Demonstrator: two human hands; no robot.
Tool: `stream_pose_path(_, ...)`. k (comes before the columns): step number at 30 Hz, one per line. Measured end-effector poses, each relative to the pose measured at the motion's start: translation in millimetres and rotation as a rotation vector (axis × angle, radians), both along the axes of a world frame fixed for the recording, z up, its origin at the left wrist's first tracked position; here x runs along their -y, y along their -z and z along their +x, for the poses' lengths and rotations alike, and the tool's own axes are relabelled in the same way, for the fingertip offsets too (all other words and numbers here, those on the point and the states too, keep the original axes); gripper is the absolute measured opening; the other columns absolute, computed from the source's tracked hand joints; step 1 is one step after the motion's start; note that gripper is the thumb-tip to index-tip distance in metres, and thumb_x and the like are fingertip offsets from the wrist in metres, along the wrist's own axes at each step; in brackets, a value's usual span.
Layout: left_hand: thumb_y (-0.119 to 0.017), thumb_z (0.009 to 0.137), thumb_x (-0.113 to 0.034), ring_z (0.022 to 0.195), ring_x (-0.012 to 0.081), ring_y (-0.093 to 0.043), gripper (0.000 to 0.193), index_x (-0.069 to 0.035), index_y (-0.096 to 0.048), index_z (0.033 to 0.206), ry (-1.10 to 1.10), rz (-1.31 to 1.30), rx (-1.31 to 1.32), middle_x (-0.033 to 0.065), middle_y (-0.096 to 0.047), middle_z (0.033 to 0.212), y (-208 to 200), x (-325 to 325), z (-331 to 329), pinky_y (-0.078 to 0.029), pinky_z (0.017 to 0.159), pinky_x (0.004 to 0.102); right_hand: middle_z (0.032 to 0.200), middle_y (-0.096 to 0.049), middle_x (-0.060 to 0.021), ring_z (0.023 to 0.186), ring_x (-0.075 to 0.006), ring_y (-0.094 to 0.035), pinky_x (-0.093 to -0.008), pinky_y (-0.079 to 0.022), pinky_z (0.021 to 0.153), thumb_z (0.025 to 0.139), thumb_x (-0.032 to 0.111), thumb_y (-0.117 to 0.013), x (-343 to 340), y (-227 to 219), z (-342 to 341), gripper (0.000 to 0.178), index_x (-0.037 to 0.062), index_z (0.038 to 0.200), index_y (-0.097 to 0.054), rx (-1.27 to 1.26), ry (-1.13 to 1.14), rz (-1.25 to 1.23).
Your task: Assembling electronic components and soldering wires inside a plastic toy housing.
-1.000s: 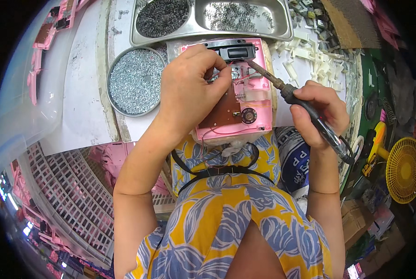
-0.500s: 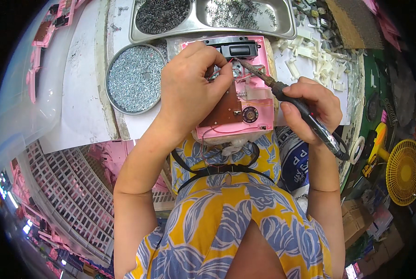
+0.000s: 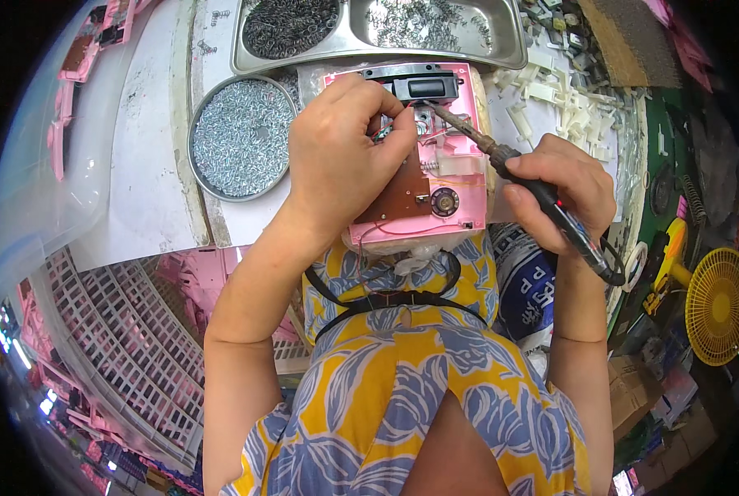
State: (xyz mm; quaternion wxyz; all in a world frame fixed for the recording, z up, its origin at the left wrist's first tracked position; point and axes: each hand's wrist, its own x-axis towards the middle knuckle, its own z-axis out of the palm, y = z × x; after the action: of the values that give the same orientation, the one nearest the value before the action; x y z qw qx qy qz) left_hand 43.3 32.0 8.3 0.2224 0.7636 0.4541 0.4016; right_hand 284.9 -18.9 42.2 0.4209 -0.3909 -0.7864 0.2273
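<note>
My right hand (image 3: pixel 564 186) is closed round the black handle of a soldering iron (image 3: pixel 543 194). Its metal tip points up and left, reaching the lower edge of a black plastic part (image 3: pixel 423 87) on a pink plastic casing (image 3: pixel 460 227). Thumb and forefinger of my left hand (image 3: pixel 349 140) pinch a thin red wire (image 3: pixel 409 106) close to that tip. Below my left hand, a brown circuit board (image 3: pixel 398 194) lies in the casing. Beside the board are a small round speaker (image 3: pixel 445 202) and a spring (image 3: pixel 429 166). My left fingers hide part of the casing.
A round tin of small screws (image 3: pixel 241 136) stands left of the casing. Behind it is a steel tray (image 3: pixel 349 51) with dark springs and small metal pieces. White plastic parts (image 3: pixel 551 99) lie to the right. A grey basket (image 3: pixel 121 331) and a yellow fan (image 3: pixel 717 306) flank me.
My right hand and the soldering iron have shifted slightly right, with the tip still by the black part's lower edge. My left hand has barely moved.
</note>
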Motion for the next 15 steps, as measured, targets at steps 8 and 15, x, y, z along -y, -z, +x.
stream_pose_path(8,-0.076,0.075,-0.007,0.055,0.0187,-0.054,0.013,-0.005,-0.063,0.071,-0.022,0.035,-0.023,0.0049,-0.054,0.066,2.0,0.5,0.6,-0.043,0.05,0.0323,0.072,-0.067,-0.0071,0.057,-0.0192,-0.061,-0.0291,-0.046,0.052,0.073,0.005,-0.078,-9.2,-8.9,-3.1,0.022,0.005,0.094,-0.073,0.102,-0.018,-0.054)
stream_pose_path(15,-0.077,0.075,-0.006,0.055,0.0188,-0.054,0.014,-0.005,-0.064,0.072,-0.022,0.029,-0.021,0.0052,-0.054,0.067,2.7,0.6,0.7,-0.043,0.05,0.0325,0.075,-0.068,-0.0071,0.06,-0.0199,-0.063,-0.0295,-0.047,0.054,0.073,0.004,-0.078,-12.2,-8.4,-4.5,0.023,0.0053,0.095,-0.073,0.101,-0.014,-0.069)
